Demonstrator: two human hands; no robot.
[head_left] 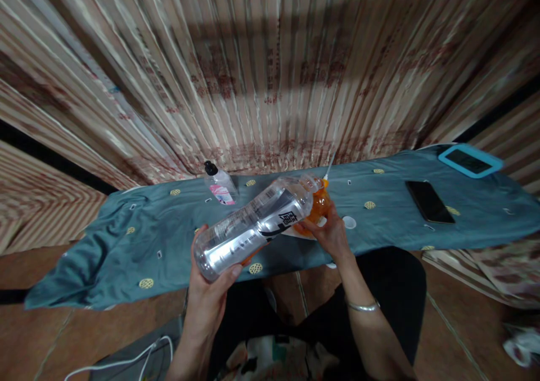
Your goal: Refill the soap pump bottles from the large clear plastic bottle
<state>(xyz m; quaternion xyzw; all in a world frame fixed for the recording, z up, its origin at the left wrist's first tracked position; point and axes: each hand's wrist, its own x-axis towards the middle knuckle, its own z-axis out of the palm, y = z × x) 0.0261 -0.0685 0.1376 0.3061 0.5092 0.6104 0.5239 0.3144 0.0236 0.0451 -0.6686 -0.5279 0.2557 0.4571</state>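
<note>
My left hand [213, 285] is wrapped round the base of a large clear plastic bottle [257, 223] with a silver label and black lettering. The bottle is tilted, its neck pointing up and to the right. Beside that neck, my right hand [331, 234] grips an orange see-through container [319, 204], whose exact kind I cannot make out. A thin pale stick or tube [331, 164] rises from the container's top. Whether the bottle's mouth touches the container is unclear. Orange patches also show below the bottle, partly hidden by it.
A small clear bottle [221, 184] with a black cap and pink label stands at the back. A white disc [349, 222] lies right of my right hand. Farther right are a black phone [429, 201] and a blue-framed device [470, 160]. Teal patterned cloth [122, 257] covers the narrow table; a striped curtain [270, 77] hangs behind.
</note>
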